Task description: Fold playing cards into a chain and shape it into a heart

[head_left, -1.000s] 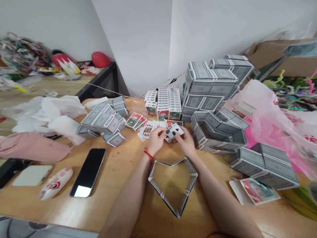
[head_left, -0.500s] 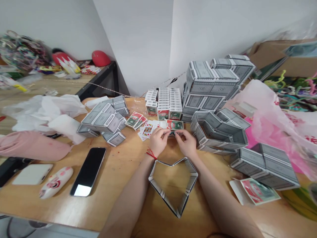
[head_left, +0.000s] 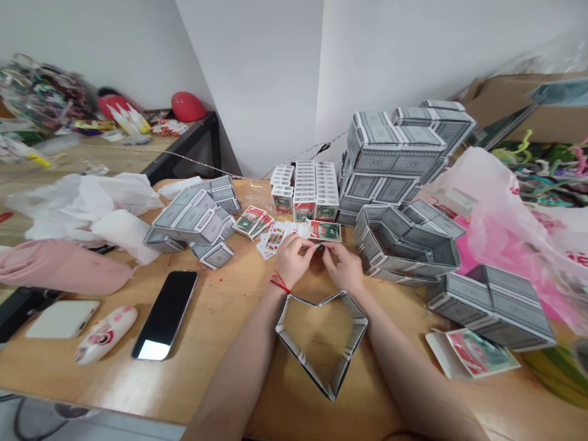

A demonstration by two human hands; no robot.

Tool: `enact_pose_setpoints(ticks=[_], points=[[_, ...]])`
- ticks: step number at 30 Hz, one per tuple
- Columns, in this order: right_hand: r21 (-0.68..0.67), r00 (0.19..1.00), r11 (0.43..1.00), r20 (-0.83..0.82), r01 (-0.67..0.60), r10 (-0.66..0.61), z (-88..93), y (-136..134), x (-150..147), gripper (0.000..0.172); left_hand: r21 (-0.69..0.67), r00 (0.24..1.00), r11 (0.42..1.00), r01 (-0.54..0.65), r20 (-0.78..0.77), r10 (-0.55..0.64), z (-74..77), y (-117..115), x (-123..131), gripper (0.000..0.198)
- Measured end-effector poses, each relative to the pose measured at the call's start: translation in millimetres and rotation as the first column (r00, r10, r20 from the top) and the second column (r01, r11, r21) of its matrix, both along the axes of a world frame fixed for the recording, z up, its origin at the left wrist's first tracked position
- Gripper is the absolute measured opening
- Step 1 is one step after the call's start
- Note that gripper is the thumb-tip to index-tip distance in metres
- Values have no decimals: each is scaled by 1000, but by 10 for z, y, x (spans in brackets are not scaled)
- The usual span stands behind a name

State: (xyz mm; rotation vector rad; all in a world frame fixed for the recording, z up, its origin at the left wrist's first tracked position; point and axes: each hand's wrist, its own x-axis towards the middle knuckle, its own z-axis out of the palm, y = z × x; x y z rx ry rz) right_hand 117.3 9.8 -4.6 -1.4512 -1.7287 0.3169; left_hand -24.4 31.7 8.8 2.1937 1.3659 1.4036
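Note:
My left hand and my right hand meet over the table, fingertips pinched on a small dark folded card that they mostly hide. A red string circles my left wrist. Between my forearms lies a heart-shaped ring of folded cards, standing on edge. Just beyond my hands are a green and red card box and several loose playing cards, some face up. To the right of my right hand sits a larger hollow form of joined grey-patterned cards.
Stacked grey card blocks rise at the back right, beside rows of card boxes. Another card block stands left. A phone, a white mouse-shaped object and a pink pouch lie on the left side.
My fingers have shifted slightly around the small folded card, and my right fingertips have turned a little. The heart-shaped ring has stayed in place.

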Motion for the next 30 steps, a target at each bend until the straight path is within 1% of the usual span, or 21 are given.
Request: enact_pose_setpoints(ticks=[8,12,15,17,23,30], points=[[-33,998,999,61,-7,9,6,-11,0,26,-29,998,997,-68,7,68,-35,-12,47,22],[-18,999,999,-13,-33,33,8,-13,6,28,-32,997,997,-77,28,77,-40,-9,66,22],[-1,994,998,-94,-60,59,-5,1,18,26,-41,997,997,-65,34,67,-35,-7,68,21],[-2,993,998,-105,-64,63,-13,12,28,25,-48,998,997,-54,32,56,-30,-8,64,19],[2,998,999,-28,-51,51,-13,15,42,25,-50,1000,999,7,7,-7,-8,-24,44,13],[-1,1000,1000,-12,18,-18,-14,-4,52,27,-17,998,998,55,8,-55,7,-28,23,12]])
